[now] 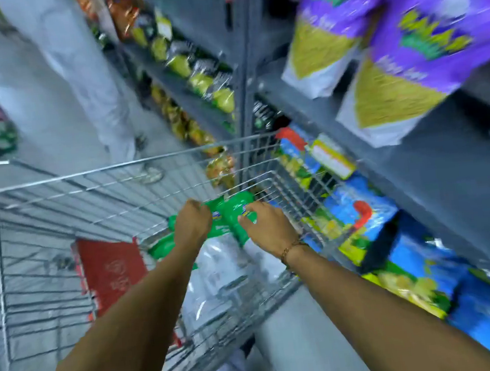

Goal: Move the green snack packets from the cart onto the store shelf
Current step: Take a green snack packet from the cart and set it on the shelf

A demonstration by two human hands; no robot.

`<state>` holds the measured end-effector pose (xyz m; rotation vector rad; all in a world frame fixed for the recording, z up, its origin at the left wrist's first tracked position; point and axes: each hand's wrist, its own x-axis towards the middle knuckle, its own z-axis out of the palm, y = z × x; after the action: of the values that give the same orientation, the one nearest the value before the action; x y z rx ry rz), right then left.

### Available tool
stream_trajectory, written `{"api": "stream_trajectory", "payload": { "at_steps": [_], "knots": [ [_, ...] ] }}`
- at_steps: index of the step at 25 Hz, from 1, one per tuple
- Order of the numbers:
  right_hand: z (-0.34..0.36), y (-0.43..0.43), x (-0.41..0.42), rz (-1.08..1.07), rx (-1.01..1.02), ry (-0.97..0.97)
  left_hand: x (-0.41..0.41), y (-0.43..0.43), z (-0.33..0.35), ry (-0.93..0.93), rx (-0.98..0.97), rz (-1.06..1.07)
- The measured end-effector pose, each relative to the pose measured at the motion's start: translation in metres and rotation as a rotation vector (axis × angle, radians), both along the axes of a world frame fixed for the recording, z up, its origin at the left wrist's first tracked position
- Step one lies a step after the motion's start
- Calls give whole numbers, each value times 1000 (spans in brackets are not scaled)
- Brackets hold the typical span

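Several green snack packets [231, 213] are bunched inside the wire cart [110, 171], near its right wall. My left hand [191, 224] is closed around the left side of the bunch. My right hand [267, 228], with a thin bracelet at the wrist, grips the right side of the same packets. More green packet material [161, 248] shows below my left wrist. The grey store shelf [433, 167] rises to the right of the cart. The frame is blurred by motion.
A red carton [111, 273] and clear plastic bags [225, 271] lie in the cart. Purple bags [422, 45] stand on the upper shelf, blue and yellow bags [357, 213] on the lower one. A person in light trousers [90, 80] stands in the aisle beyond the cart.
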<state>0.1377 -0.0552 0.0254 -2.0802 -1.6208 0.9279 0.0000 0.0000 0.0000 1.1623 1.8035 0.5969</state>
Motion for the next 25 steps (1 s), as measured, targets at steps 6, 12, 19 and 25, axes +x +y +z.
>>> {"api": "stream_trajectory", "payload": {
  "at_steps": [6,12,19,25],
  "knots": [
    [-139,69,-54,-171,-452,138,-53,1,-142,-122,-543,236],
    [-178,85,-60,-349,-598,94,-36,11,-169,-316,-626,279],
    [-76,54,-40,-535,-524,153,-13,-8,-81,-425,-574,144],
    [36,34,10,-770,64,217,48,0,32,-549,-46,-107]
  ]
}}
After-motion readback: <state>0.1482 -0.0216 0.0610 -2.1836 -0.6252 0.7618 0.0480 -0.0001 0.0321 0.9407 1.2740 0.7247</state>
